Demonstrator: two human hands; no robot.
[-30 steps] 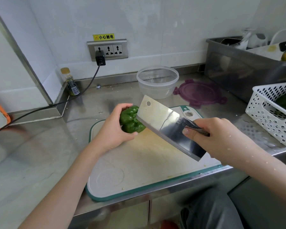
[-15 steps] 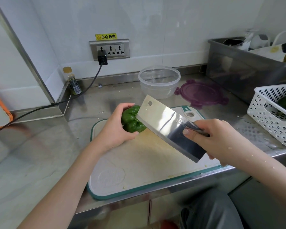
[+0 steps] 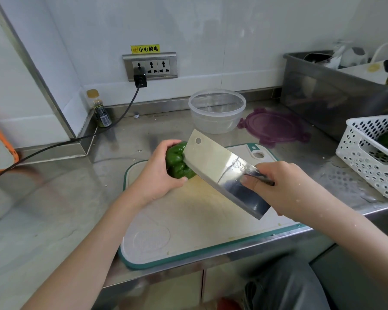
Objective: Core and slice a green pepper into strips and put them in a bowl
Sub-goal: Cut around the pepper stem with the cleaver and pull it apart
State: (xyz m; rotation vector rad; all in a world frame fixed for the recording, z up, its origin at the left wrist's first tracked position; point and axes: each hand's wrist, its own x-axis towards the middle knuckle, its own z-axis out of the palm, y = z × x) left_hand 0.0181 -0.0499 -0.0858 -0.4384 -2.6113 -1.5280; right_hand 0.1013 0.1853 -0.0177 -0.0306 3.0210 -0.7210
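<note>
My left hand (image 3: 157, 173) grips a whole green pepper (image 3: 177, 161) above the far left part of a white cutting board with a teal rim (image 3: 188, 222). My right hand (image 3: 285, 186) holds the handle of a wide steel cleaver (image 3: 222, 168). Its blade lies against the pepper's right side and hides part of it. A clear plastic bowl (image 3: 217, 110), with nothing visible in it, stands on the counter behind the board.
A purple lid (image 3: 273, 127) lies right of the bowl. A white perforated basket (image 3: 372, 153) with green produce sits at the right edge, a steel tub (image 3: 336, 95) behind it. A small bottle (image 3: 100, 110) and a black cable (image 3: 76, 137) occupy the back left.
Both hands, the pepper and the cleaver keep the same pose. Only the view has shifted slightly.
</note>
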